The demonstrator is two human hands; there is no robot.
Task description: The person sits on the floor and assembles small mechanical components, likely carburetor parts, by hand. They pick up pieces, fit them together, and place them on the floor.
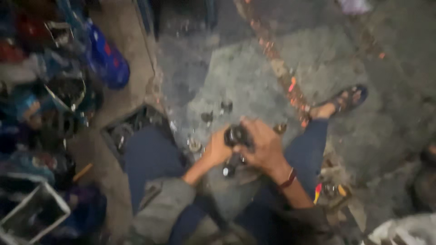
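Note:
The frame is blurred. I sit on a grey concrete floor [254, 72] with my legs in dark blue trousers spread apart. Between my knees, both hands close around a small dark metal part [236, 135]. My left hand [218, 149] grips it from the left. From the right and above, my right hand [263, 145] covers it; a dark red band sits on that wrist. Small round metal pieces [225, 106] lie on the floor just beyond my hands. Another shiny piece [228, 171] hangs or lies under the part.
A dark tray of parts [125, 131] lies by my left knee. Piled clutter and a blue bag [106, 56] fill the left side. My sandalled foot [347, 99] is at the right. A yellow-and-red handled tool [318, 193] lies by my right leg.

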